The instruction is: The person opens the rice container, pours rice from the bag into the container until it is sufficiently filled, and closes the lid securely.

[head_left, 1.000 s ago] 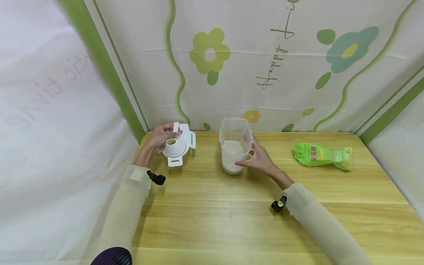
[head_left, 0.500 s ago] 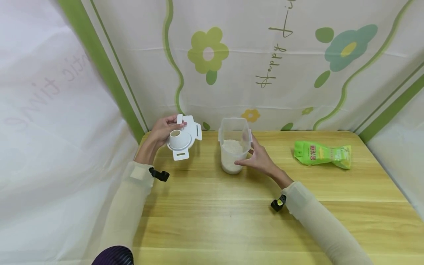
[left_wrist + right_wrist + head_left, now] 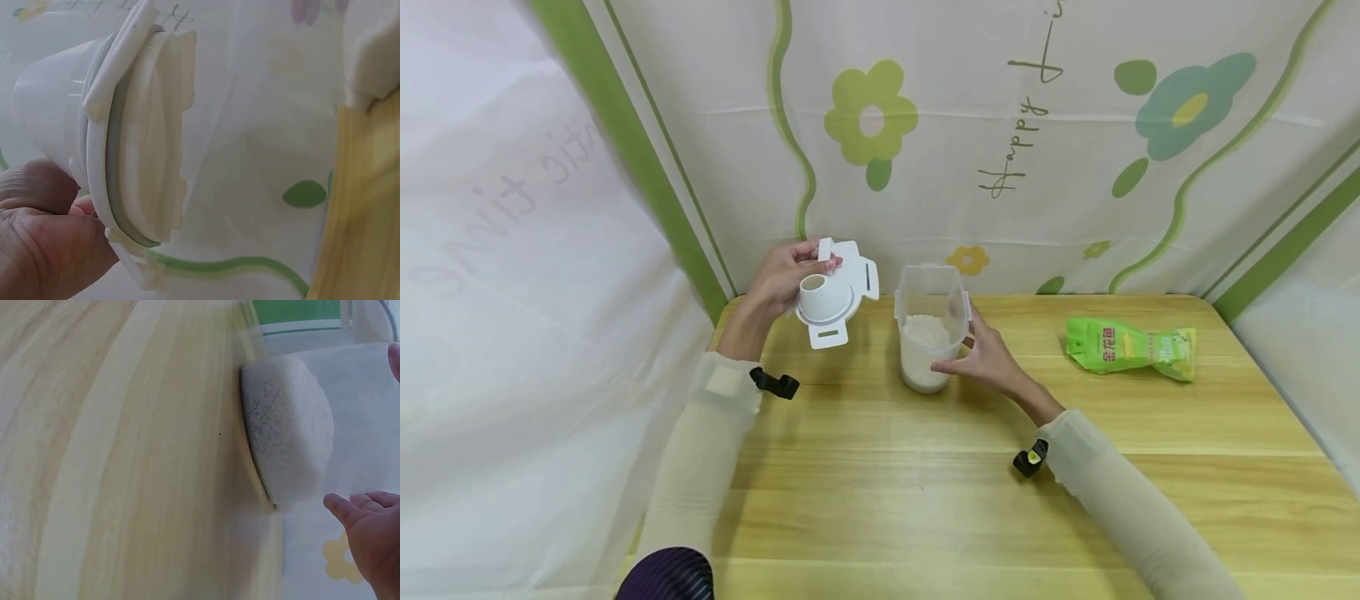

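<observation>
My left hand (image 3: 782, 275) holds a white container lid (image 3: 853, 279) above the table, pinching it by its far left edge. The lid has a raised round spout (image 3: 823, 297) and slotted side clips. In the left wrist view a grey seal runs round the underside of the lid (image 3: 150, 137), and the thumb presses near the spout. A clear plastic container (image 3: 931, 292) stands upright on the table, part filled with white rice (image 3: 284, 425). My right hand (image 3: 988, 358) grips its right side, thumb in front; the other fingers are partly hidden behind it.
A green and yellow food packet (image 3: 1131, 347) lies on the right of the wooden table (image 3: 925, 500). A printed curtain (image 3: 925, 192) rises directly behind the table's back edge, and another sheet (image 3: 535, 333) hangs on the left.
My left hand has lifted the lid and carried it to the right, closer to the container. The right hand and the container have stayed in place.
</observation>
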Tool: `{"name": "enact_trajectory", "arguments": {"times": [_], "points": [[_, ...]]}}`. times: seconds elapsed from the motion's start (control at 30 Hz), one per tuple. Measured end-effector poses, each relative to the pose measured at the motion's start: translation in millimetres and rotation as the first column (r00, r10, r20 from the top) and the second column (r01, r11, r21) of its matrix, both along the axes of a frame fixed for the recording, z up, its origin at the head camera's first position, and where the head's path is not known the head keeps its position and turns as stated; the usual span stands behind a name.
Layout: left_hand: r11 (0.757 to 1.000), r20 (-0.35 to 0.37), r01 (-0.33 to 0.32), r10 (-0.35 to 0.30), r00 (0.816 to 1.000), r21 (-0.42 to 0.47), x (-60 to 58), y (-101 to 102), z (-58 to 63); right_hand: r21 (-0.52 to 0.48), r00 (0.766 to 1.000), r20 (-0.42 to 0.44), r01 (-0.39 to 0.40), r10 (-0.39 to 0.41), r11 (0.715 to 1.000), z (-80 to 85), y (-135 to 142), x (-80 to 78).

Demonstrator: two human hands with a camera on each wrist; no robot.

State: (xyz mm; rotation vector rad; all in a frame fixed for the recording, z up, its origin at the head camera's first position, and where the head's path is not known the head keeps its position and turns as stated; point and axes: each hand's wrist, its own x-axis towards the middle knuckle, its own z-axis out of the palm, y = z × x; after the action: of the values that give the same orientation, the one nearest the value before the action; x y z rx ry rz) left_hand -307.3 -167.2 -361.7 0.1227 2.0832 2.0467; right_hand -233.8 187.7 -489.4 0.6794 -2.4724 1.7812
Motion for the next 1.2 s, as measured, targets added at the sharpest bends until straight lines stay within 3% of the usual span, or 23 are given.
{"name": "enact_trajectory", "arguments": {"times": [0.27,0.83,1.1,1.2], "points": [[0.999,-0.016,0.03,-0.03,0.999,0.024,0.3,26,11.2,-0.002,1.0,0.005,0.006,-0.006,1.0,-1.3,0,-0.8],[0.99,-0.031,0.102,-0.099,0.995,0.097,2.0,84,15.9,-0.002,1.0,0.014,0.016,-0.016,1.0,-0.8,0,-1.0],[0.992,-0.053,0.119,-0.116,0.992,0.046,5.4,104,16.8,0.017,0.999,0.033,0.02,-0.02,1.0,-0.1,-1,-3.1],[0.991,-0.062,0.131,-0.129,0.99,0.032,7.0,111,15.6,0.011,0.999,0.034,0.019,-0.019,1.0,10.8,-4,4.4]]}}
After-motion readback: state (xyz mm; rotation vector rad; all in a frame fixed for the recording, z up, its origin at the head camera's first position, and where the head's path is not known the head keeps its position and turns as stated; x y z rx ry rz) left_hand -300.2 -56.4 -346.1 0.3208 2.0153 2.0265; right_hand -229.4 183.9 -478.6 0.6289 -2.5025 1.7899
